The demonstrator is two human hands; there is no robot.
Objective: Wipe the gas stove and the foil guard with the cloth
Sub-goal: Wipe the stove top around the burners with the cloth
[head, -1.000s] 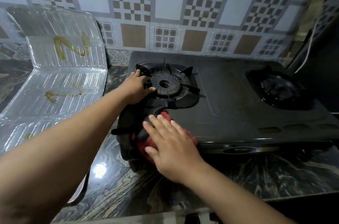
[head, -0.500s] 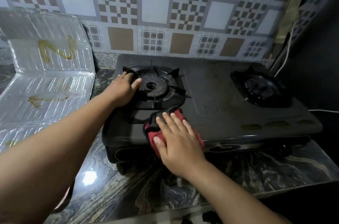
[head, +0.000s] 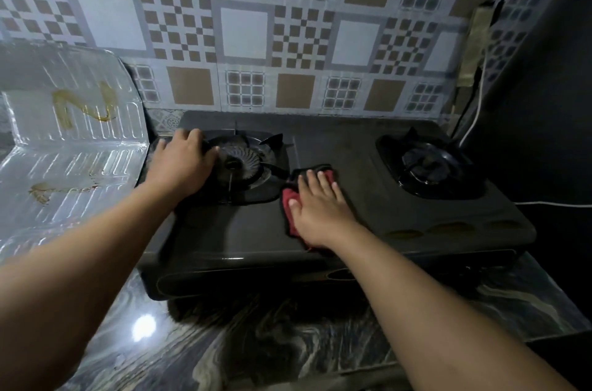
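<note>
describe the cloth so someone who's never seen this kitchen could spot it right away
Find the black two-burner gas stove on the marble counter. Between its burners, the right hand presses flat on the cloth. It is the only red thing here, with a dark edge.

This is looking like a home kitchen. A black two-burner gas stove (head: 320,224) is sitting on a glossy, marble-patterned surface (head: 224,342), with one burner (head: 243,163) at about 11 o'clock and a second burner (head: 429,164) at 2 o'clock. Patterned brown, white and grey wall tiles (head: 243,31) are running across 12 o'clock. A stained foil guard (head: 70,140) is leaning at 9 o'clock, and a white cable (head: 474,121) is hanging at 2 o'clock.
</note>
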